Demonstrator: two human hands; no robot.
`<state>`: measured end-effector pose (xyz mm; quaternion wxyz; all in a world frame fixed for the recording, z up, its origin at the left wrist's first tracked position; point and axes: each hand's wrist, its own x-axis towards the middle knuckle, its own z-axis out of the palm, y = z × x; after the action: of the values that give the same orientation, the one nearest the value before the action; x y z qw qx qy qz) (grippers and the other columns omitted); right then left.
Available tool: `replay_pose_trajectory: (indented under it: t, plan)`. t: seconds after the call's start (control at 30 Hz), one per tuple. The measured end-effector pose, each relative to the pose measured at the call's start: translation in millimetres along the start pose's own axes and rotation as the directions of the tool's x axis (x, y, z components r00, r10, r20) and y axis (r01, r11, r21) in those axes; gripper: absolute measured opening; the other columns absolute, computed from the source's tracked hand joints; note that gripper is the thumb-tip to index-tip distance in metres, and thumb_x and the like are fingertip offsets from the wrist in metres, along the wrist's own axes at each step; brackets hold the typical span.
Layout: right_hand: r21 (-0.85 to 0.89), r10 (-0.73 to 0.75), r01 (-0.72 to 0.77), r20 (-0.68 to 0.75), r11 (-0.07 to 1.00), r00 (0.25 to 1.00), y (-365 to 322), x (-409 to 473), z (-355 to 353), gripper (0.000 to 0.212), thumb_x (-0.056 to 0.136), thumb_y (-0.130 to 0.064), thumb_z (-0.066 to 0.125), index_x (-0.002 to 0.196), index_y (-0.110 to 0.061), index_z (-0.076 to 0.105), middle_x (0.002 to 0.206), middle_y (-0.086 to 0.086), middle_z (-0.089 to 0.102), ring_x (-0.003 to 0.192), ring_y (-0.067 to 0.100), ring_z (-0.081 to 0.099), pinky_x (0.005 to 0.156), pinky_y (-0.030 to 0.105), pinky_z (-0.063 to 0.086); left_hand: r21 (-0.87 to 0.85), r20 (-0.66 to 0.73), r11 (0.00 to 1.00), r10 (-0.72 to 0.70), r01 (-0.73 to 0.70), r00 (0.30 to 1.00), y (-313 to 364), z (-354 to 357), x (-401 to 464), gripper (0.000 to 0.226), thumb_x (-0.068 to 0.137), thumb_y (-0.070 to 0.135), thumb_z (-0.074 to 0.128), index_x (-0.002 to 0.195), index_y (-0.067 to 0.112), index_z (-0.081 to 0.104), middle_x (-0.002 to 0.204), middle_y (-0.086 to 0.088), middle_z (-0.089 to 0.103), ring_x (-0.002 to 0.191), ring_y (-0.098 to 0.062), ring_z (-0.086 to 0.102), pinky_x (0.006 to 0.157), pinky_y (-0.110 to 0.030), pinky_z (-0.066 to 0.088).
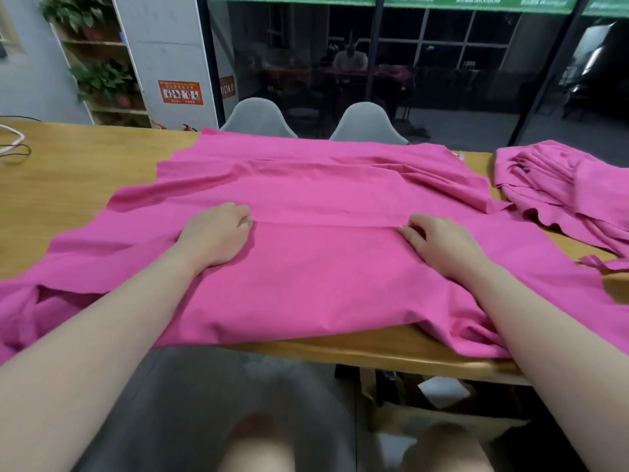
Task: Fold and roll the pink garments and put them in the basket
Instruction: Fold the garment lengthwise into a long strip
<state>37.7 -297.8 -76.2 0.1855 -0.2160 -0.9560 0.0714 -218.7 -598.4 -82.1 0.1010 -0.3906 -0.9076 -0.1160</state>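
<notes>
The big cloth (306, 260) is bright pink. The table (68, 175) is yellow-brown wood. The two chairs (366, 124) are light grey

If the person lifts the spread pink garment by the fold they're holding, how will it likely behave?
The pink garment will probably hang limp: it already wrinkles and drapes over the table edge. It looks thin, so likely light. Both the left hand and right hand pinch the fold, suggesting one grip would let it sag.

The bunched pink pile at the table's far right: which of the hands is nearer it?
Right. The right hand rests on the spread pink garment, just left of the bunched pile. The left hand sits farther left along the same fold line.
</notes>
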Motion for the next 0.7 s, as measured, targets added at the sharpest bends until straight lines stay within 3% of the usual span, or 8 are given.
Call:
replay_pose_trajectory:
  t: [0.33, 0.4, 0.53, 0.7]
  plan:
    - [0.041, 0.009, -0.009, 0.016, 0.999, 1.000, -2.8, -17.1, -3.9, 0.039, 0.105, -0.042, 0.047, 0.071, -0.024, 0.039, 0.078, 0.007, 0.060, 0.084, 0.036, 0.059, 0.064, 0.040, 0.033, -0.087, -0.055, 0.995, 0.043, -0.048, 0.998, 3.3, -5.7, -23.4, 0.027, 0.106, 0.026, 0.039, 0.080, 0.019, 0.042, 0.085, -0.001, 0.048, 0.087, -0.030, 0.051, 0.074, -0.042, 0.037]
    - [0.054, 0.000, -0.001, 0.017, 0.999, 1.000, -5.8, -27.7, -7.3, 0.039, 0.104, -0.042, 0.048, 0.071, -0.025, 0.041, 0.075, 0.002, 0.055, 0.084, 0.036, 0.059, 0.065, 0.041, 0.035, -0.102, -0.054, 0.993, 0.055, -0.061, 0.997, 3.3, -8.6, -34.9, 0.028, 0.106, 0.026, 0.039, 0.080, 0.018, 0.043, 0.085, 0.000, 0.048, 0.084, -0.028, 0.048, 0.074, -0.041, 0.035]
    - [0.083, 0.005, -0.007, 0.013, 0.997, 1.000, -11.2, -52.7, -13.3, 0.036, 0.103, -0.043, 0.049, 0.075, -0.022, 0.048, 0.083, 0.008, 0.065, 0.085, 0.035, 0.059, 0.069, 0.044, 0.043, -0.111, -0.055, 0.991, 0.071, -0.077, 0.996, 5.5, -14.4, -59.3, 0.028, 0.106, 0.027, 0.039, 0.080, 0.019, 0.043, 0.084, -0.001, 0.050, 0.085, -0.029, 0.050, 0.073, -0.041, 0.036]
    - [0.135, 0.012, -0.013, 0.004, 0.991, 1.000, -20.5, -91.5, -22.6, 0.035, 0.102, -0.045, 0.051, 0.074, -0.025, 0.047, 0.076, -0.001, 0.062, 0.080, 0.029, 0.058, 0.071, 0.045, 0.047, -0.108, -0.071, 0.989, 0.095, -0.102, 0.993, 2.1, -18.2, -92.3, 0.024, 0.106, 0.027, 0.037, 0.085, 0.020, 0.043, 0.086, -0.003, 0.053, 0.085, -0.032, 0.053, 0.075, -0.045, 0.040]
